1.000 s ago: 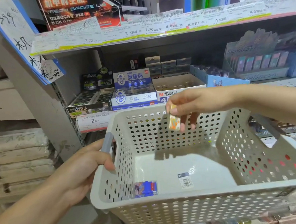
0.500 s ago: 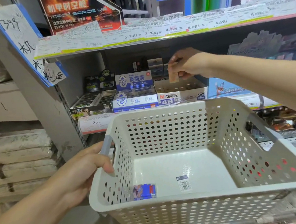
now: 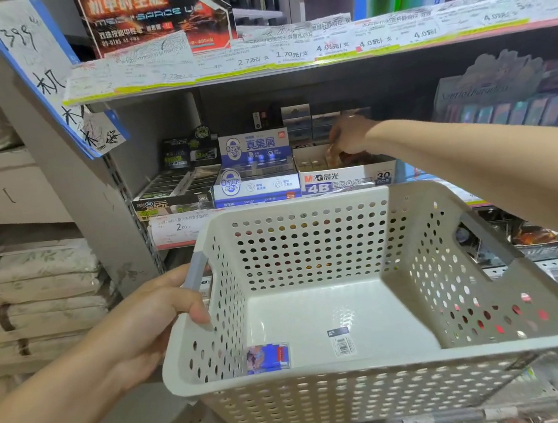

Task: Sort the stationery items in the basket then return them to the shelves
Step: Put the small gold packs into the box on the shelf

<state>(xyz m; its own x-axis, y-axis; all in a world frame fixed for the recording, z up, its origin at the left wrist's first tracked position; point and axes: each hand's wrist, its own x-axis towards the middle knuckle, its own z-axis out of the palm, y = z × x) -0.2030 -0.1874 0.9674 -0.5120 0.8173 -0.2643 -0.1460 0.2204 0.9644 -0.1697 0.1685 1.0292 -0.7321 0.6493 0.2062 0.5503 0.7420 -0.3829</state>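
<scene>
eraser [image 3: 331, 155] at right hand [image 3: 349, 138] fingers (blurred) | over 4B box [image 3: 346, 178]

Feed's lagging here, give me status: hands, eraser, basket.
Left hand grips basket handle. Right hand down in the 4B eraser box, eraser at fingertips, grip unclear. One small blue packet left in basket. Nothing blocking.

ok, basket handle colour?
Grey handle on an off-white perforated basket, gripped by the left hand; head view.

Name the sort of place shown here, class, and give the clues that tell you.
Most likely a stationery shop aisle: price labels line the shelf edge, an open 4B eraser display box sits on the shelf, and the left hand holds a shopping basket.
</scene>
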